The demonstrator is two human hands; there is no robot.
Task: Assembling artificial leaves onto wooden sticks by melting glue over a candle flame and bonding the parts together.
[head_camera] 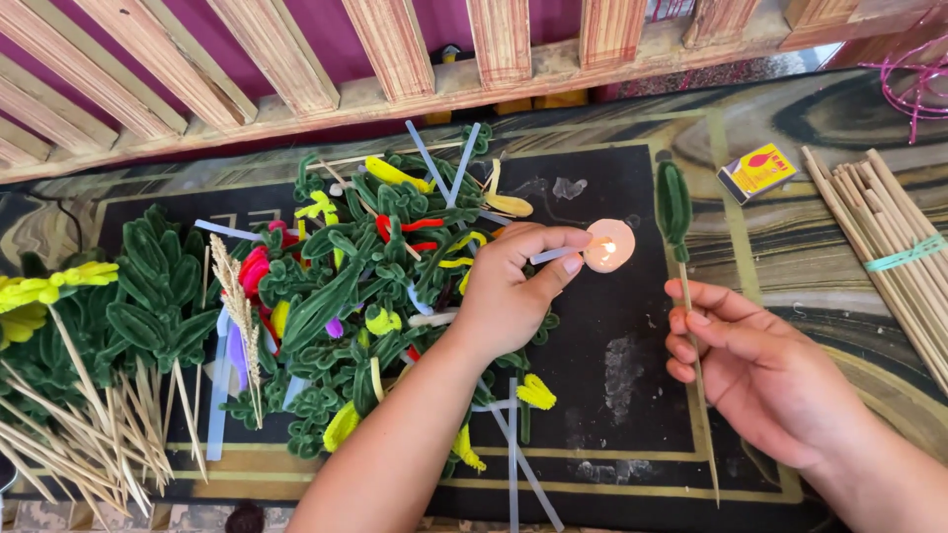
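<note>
Dark mat (632, 395) underneath: left hand (504, 291) pinches pale stick (553, 255) w/ tip at lit candle (609, 245), prob. to melt; right hand (750, 370) loosely grips skewer (696, 375) w/ green leaf (673, 202) upright, beside flame.

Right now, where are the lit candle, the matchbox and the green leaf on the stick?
lit candle (609, 245), head view, on its pale wax top beside the flame.
matchbox (757, 170), head view, on its yellow face.
green leaf on the stick (673, 202), head view, mid-leaf.

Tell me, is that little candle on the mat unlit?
No. The small candle shows a bright flame, and the left hand holds the tip of a pale glue stick right at it.
</note>
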